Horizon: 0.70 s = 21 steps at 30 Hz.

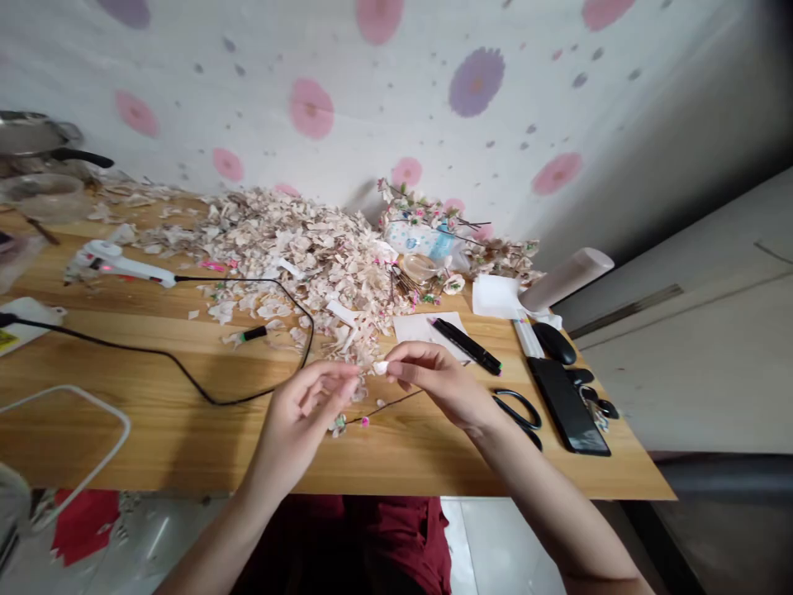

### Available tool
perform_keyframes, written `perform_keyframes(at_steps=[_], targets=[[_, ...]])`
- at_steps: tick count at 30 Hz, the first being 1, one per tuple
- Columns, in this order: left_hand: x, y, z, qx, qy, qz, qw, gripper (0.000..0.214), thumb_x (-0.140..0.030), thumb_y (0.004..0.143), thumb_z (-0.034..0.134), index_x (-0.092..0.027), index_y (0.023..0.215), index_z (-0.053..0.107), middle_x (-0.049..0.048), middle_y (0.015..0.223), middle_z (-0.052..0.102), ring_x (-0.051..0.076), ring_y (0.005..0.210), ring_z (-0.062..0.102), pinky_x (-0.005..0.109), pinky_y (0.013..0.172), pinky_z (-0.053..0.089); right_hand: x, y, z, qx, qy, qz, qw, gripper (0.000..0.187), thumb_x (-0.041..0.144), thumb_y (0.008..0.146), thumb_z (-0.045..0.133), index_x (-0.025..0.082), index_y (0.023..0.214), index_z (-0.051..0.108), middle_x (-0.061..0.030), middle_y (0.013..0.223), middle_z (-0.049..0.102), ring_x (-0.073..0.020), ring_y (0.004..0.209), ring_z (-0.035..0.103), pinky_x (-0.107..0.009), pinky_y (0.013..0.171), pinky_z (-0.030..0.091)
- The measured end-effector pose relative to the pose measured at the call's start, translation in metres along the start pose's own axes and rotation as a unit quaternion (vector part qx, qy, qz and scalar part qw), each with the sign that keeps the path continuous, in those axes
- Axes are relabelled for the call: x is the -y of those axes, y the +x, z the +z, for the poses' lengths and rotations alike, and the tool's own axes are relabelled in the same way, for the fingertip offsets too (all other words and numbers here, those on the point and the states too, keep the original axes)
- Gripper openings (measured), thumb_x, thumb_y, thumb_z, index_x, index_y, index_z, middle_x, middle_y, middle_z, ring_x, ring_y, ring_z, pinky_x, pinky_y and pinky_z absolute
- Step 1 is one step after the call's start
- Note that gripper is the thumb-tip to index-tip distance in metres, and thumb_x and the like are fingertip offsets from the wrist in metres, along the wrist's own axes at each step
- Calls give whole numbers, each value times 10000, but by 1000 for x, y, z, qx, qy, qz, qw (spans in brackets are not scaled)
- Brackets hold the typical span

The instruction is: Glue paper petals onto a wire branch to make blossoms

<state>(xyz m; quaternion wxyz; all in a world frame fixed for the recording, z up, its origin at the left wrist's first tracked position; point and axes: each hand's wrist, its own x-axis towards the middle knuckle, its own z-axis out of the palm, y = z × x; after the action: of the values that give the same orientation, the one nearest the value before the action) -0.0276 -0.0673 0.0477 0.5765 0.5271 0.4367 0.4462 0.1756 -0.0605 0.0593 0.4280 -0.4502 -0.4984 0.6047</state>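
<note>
My left hand (306,409) and my right hand (437,380) meet above the front of the wooden table (154,430). The right hand pinches a small pale petal (380,367) between thumb and forefinger. The left hand's fingers are curled and pinch a thin dark stem (387,405) that carries tiny pink and green buds (339,426) at its lower end. Just behind both hands lies a large heap of pale fabric petals (291,244).
A white glue gun (115,263) with a black cord (186,376) lies at the left. Black marker (467,345), scissors (519,411), phone (567,405), mouse (554,342) and a tube (567,279) sit at the right. Flower sprigs (434,223) stand at the back. A pan (37,136) is far left.
</note>
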Motion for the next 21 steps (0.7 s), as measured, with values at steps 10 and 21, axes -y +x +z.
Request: perform_keyframes(at_steps=[10,21], targets=[[-4,-14,-26,-64,-31,-10,997,212,-381,777,707,-175,784,655,-10,618,633,131,558,599,215,554,500,11,17,55,108,-45,-12,993,122,305,810,694,184,812,714,9,730,671,-111,653,590,-249,648,478],[23,-30,-115,-232,0,-49,972,350,-461,635,795,-145,757,706,48,685,708,135,555,599,225,524,513,23,175,139,96,-566,-213,791,208,111,881,575,91,1085,613,-148,1102,645,-227,965,612,-325,884,457]])
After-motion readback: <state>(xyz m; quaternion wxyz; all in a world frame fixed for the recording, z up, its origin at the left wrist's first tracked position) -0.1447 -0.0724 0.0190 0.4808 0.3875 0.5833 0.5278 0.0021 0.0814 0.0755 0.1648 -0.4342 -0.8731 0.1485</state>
